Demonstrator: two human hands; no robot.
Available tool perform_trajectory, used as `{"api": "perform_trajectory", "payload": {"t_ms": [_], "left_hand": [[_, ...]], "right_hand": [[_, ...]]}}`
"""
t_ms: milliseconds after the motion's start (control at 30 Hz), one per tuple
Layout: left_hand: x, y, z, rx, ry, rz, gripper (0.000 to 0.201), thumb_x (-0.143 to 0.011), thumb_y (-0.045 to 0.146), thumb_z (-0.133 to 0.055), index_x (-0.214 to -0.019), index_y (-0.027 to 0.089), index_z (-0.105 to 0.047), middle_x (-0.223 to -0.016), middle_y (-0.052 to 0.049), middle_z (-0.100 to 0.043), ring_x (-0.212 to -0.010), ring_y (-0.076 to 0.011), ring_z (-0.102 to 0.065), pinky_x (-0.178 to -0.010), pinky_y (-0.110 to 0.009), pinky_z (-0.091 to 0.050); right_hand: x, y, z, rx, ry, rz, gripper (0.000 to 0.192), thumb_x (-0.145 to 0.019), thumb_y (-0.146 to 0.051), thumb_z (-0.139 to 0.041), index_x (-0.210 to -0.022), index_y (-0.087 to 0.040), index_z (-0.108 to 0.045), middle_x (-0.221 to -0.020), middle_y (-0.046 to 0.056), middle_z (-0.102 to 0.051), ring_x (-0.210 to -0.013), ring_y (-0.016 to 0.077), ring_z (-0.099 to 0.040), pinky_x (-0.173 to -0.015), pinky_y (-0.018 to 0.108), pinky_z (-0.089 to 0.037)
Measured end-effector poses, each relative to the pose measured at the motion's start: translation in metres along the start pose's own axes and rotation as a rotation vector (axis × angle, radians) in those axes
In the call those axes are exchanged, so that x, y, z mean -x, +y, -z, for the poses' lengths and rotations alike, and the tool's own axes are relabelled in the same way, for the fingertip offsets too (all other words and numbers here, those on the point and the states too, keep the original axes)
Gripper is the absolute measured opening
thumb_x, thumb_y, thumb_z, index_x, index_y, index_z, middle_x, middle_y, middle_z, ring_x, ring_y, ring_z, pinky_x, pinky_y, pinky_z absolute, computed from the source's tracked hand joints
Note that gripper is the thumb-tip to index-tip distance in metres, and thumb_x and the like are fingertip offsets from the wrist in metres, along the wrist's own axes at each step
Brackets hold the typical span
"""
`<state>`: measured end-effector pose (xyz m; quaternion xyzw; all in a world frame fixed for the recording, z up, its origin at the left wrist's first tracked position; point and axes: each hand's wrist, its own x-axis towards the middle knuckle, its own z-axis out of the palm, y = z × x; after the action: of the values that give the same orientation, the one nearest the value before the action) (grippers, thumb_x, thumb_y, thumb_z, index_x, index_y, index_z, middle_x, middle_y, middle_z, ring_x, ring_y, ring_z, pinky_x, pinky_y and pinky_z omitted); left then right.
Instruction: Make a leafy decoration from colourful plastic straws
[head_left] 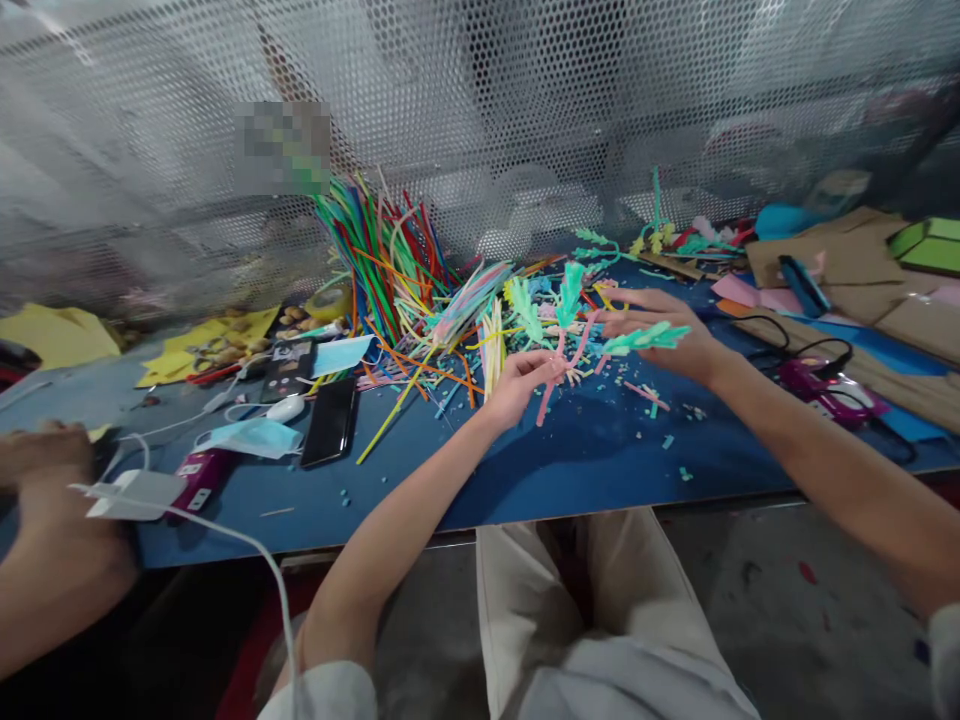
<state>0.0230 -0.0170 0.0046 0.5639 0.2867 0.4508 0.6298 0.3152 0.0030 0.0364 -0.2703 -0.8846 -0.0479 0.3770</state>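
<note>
My left hand (521,385) is closed in a pinch on the joint of a branched craft piece made of pink straws (581,342). From its branches rise a mint-green frilled leaf (570,293), a yellow-green frilled leaf (525,310) and another mint-green leaf (649,338) in front of my right hand. With fingers stretched out and apart, my right hand (667,325) hovers at the right of this piece; its thumb is partly hidden behind the leaf. Close by my left hand lies a bundle of pale straws (492,350).
Colourful straws (382,260) pile against a perforated metal screen (540,120). A phone (328,422), blue mask (251,437) and purple power strip (202,480) lie left, near another person's hand (49,465). Cardboard (825,250) and a second power strip (832,390) are right.
</note>
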Motion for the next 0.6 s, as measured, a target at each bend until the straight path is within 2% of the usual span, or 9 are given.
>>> {"api": "perform_trajectory", "payload": {"t_ms": [100, 200, 300, 400, 467, 533, 600], "left_hand": [[-0.004, -0.001, 0.007, -0.069, 0.004, -0.012, 0.043, -0.079, 0.057, -0.092, -0.073, 0.016, -0.079, -0.073, -0.005, -0.07, -0.07, -0.0158, -0.06, -0.072, -0.031, -0.05], [-0.006, -0.002, 0.011, -0.098, 0.009, -0.045, 0.041, -0.083, 0.055, -0.09, -0.075, 0.016, -0.08, -0.074, -0.005, -0.071, -0.07, -0.0151, -0.06, -0.072, -0.03, -0.049], [-0.006, -0.001, 0.011, -0.121, 0.009, -0.067, 0.041, -0.084, 0.055, -0.09, -0.078, 0.015, -0.081, -0.075, -0.006, -0.073, -0.07, -0.015, -0.062, -0.071, -0.03, -0.049], [-0.006, 0.002, 0.007, -0.165, 0.012, -0.061, 0.046, -0.081, 0.06, -0.091, -0.081, 0.015, -0.082, -0.076, -0.008, -0.074, -0.071, -0.0161, -0.064, -0.071, -0.03, -0.051], [-0.006, 0.003, 0.005, -0.197, 0.018, -0.058, 0.05, -0.079, 0.064, -0.091, -0.081, 0.015, -0.082, -0.076, -0.008, -0.075, -0.072, -0.0171, -0.065, -0.071, -0.031, -0.052], [-0.005, 0.004, 0.004, -0.227, 0.033, -0.071, 0.053, -0.079, 0.067, -0.09, -0.082, 0.015, -0.082, -0.076, -0.008, -0.075, -0.071, -0.0169, -0.066, -0.069, -0.03, -0.052], [-0.004, 0.003, 0.004, -0.279, 0.034, -0.067, 0.054, -0.081, 0.069, -0.088, -0.084, 0.015, -0.083, -0.071, -0.006, -0.073, -0.061, -0.0139, -0.063, -0.06, -0.027, -0.048]], "right_hand": [[-0.01, -0.003, 0.018, 0.116, -0.047, 0.052, 0.036, -0.106, -0.016, -0.055, -0.126, -0.033, -0.08, -0.141, 0.004, -0.079, -0.152, 0.0302, -0.06, -0.124, 0.055, -0.052], [-0.015, -0.003, 0.025, 0.133, -0.119, 0.047, 0.036, -0.1, -0.02, -0.063, -0.129, -0.034, -0.079, -0.152, 0.003, -0.072, -0.157, 0.0344, -0.054, -0.128, 0.059, -0.049], [-0.015, 0.0, 0.026, 0.124, -0.14, 0.021, 0.05, -0.096, -0.026, -0.069, -0.145, -0.038, -0.071, -0.166, -0.001, -0.059, -0.164, 0.038, -0.044, -0.131, 0.065, -0.043], [-0.011, 0.001, 0.024, 0.054, -0.08, -0.087, 0.059, -0.102, -0.036, -0.065, -0.16, -0.043, -0.058, -0.174, -0.003, -0.049, -0.167, 0.0371, -0.037, -0.134, 0.066, -0.038], [-0.009, -0.001, 0.02, -0.087, -0.002, -0.181, 0.054, -0.107, -0.046, -0.058, -0.161, -0.04, -0.058, -0.172, 0.001, -0.053, -0.163, 0.0364, -0.043, -0.132, 0.067, -0.038], [-0.01, -0.004, 0.015, -0.287, 0.076, -0.318, 0.052, -0.108, -0.057, -0.056, -0.154, -0.037, -0.066, -0.162, 0.004, -0.064, -0.155, 0.0354, -0.053, -0.13, 0.066, -0.041], [-0.014, -0.008, 0.01, -0.51, 0.169, -0.484, 0.051, -0.104, -0.065, -0.06, -0.142, -0.035, -0.075, -0.151, 0.005, -0.072, -0.146, 0.0345, -0.061, -0.125, 0.062, -0.046]]}}
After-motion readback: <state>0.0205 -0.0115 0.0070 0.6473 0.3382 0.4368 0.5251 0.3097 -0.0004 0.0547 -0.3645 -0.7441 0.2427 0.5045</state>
